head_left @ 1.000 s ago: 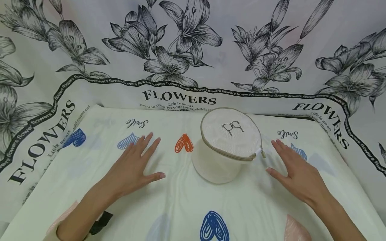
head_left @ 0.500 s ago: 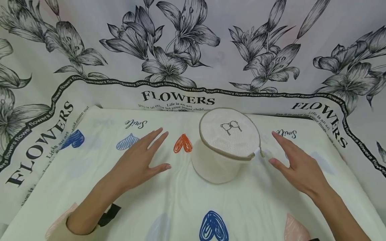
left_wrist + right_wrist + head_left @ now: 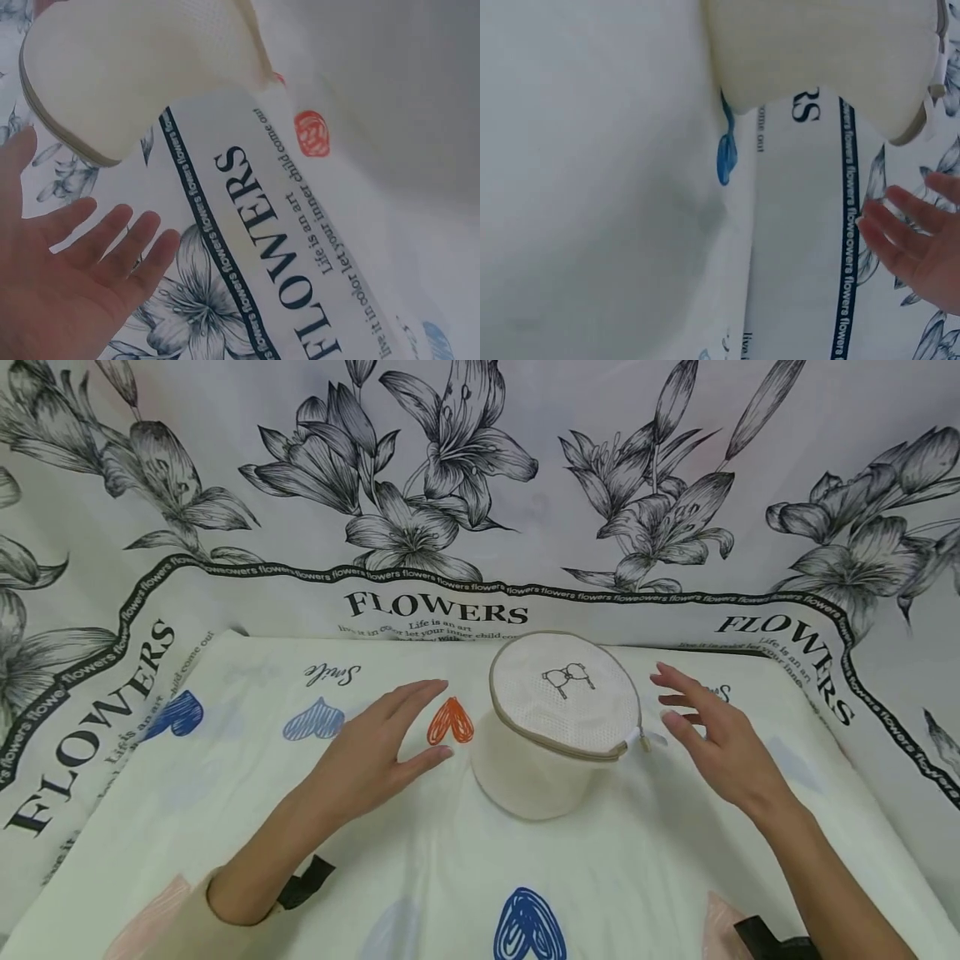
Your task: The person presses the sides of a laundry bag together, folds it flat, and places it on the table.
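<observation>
A cream cylindrical laundry wash bag [image 3: 536, 785] stands on the cloth-covered table, its round white mesh top edged in beige, with a glasses-like line drawing on it. Its zip pull [image 3: 645, 742] hangs at the top's right front edge. To the left of the bag my left hand [image 3: 378, 752] hovers with fingers extended and thumb apart. My right hand [image 3: 723, 752] is on the bag's other side, fingers relaxed and slightly bent, close to the zip pull. Both palms face the bag across a gap. In the left wrist view the bag [image 3: 112, 67] shows beyond the spread fingers.
A pale cloth [image 3: 450, 877] printed with hearts and the word Smile covers the table. Behind it hangs a white curtain [image 3: 540, 552] with black lilies and FLOWERS lettering. Black straps [image 3: 307, 882] show at both wrists.
Both hands have drawn in toward the bag, the left moving right and the right slightly left and up. The right fingers have bent a little. The bag stays in place while the view shifts slightly.
</observation>
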{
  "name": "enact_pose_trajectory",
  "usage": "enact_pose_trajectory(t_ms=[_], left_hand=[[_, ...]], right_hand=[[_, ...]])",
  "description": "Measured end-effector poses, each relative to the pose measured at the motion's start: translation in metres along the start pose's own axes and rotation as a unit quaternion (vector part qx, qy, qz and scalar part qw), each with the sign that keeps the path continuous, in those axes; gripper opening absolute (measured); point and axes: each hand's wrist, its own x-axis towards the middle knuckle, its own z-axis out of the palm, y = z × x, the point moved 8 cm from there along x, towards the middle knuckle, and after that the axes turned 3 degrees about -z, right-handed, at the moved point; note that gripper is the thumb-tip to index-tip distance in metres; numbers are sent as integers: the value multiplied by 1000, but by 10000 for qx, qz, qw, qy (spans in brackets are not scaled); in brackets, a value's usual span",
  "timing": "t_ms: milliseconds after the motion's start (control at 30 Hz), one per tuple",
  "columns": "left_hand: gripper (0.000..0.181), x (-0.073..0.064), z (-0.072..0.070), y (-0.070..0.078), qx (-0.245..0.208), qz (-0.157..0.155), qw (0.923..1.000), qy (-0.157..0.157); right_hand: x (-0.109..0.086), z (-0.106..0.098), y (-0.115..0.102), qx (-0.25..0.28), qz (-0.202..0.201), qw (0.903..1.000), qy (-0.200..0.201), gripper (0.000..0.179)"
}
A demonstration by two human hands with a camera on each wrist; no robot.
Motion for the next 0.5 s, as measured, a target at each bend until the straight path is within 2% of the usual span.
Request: enact_pose_trajectory(t_ms=[100, 200, 367, 500], left_hand=[[75, 5, 5, 4, -311, -7, 9995, 27], [66, 10, 9, 7, -845, -81, 9963, 101], [50, 20, 12, 9, -1868, -496, 9809, 231], [42, 28, 11, 9, -2283, -710, 9701, 417]], right_hand=[[4, 0, 2, 207, 59, 9998, 52, 56], [7, 2, 4, 535, 247, 9983, 25, 52], [16, 7, 5, 891, 533, 9945, -116, 48], [23, 11, 8, 1181, 866, 9890, -223, 45]])
